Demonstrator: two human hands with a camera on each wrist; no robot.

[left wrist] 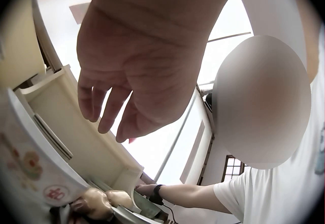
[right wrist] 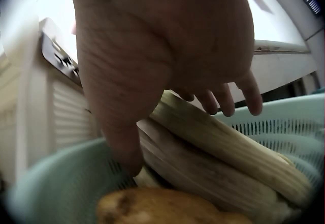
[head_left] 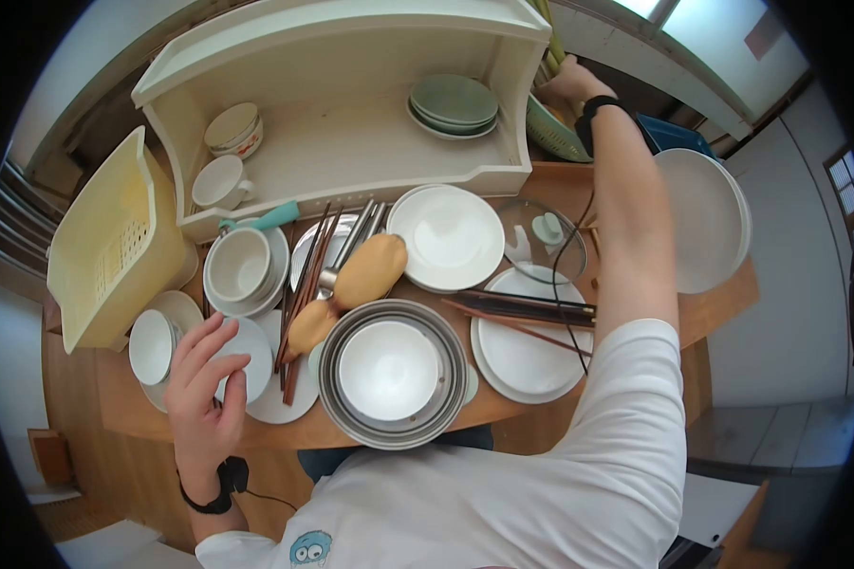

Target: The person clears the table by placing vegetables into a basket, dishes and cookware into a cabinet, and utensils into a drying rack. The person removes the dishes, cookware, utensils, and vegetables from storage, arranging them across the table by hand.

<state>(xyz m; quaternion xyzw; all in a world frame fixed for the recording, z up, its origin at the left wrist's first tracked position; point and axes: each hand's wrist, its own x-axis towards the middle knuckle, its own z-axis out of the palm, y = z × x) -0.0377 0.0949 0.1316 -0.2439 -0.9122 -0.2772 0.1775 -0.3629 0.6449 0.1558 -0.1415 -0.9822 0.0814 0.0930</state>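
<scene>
My right hand [head_left: 574,85] reaches to the far right, over a pale green basket [head_left: 552,131]. Beneath that palm lie long, husk-covered pale stalks [right wrist: 218,153]; thumb and spread fingers stand on either side of them. A brown-yellow potato-like vegetable [right wrist: 157,206] lies in the basket in front of the thumb. My left hand [head_left: 207,389] hovers at the front left with fingers loosely bent and nothing in them, above a small plate [head_left: 247,353]. Near it stands a white bowl [head_left: 152,346]. In the left wrist view the left palm [left wrist: 137,66] is bare.
A cream shelf [head_left: 342,114] with cups and green plates stands at the back. Yellow basket [head_left: 100,256] at left; chopsticks [head_left: 318,275], potato-like vegetables [head_left: 370,270], steel basins holding a white bowl [head_left: 389,370], plates [head_left: 446,237] and a glass lid [head_left: 541,237] crowd the table.
</scene>
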